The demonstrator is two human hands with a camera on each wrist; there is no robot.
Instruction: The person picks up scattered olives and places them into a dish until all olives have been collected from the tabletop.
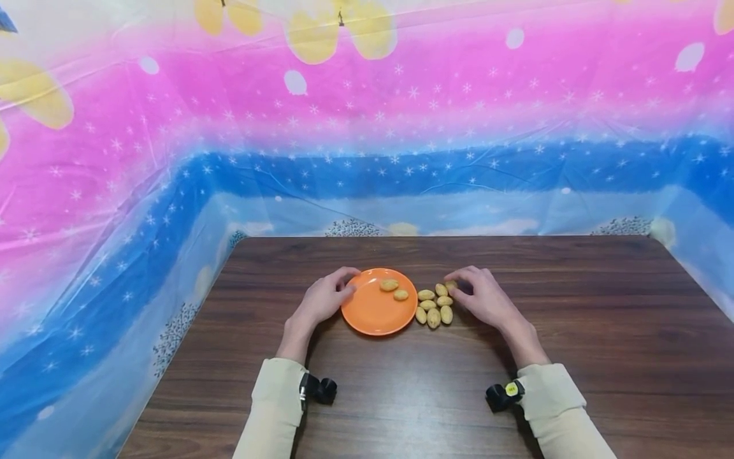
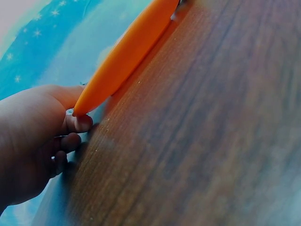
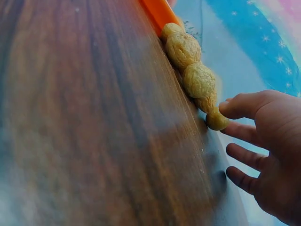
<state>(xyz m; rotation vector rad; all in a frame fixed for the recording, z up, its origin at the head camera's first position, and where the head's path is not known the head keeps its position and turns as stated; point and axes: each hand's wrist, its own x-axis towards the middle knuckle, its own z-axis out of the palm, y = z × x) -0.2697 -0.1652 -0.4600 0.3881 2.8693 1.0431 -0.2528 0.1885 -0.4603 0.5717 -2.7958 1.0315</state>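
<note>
My left hand (image 1: 324, 297) holds the left rim of a round orange plate (image 1: 375, 315). In the left wrist view the rim of the plate (image 2: 122, 56) lies between thumb and fingers. Two wrinkled, yellow-brown oval pieces, one of them a larger piece (image 1: 388, 285), lie on the plate toward its far side. Just right of the plate, several similar pieces (image 1: 427, 305) sit in a cluster on the table. My right hand (image 1: 485, 298) pinches the far-right oval piece (image 3: 217, 119) between thumb and index finger; its other fingers are spread apart.
The dark wood-grain table (image 1: 378, 395) extends around the plate and cluster. A pink and blue patterned cloth (image 1: 367, 172) hangs behind the table and along its sides. Black cameras, including the left wrist camera (image 1: 321, 389), are strapped at both cuffs.
</note>
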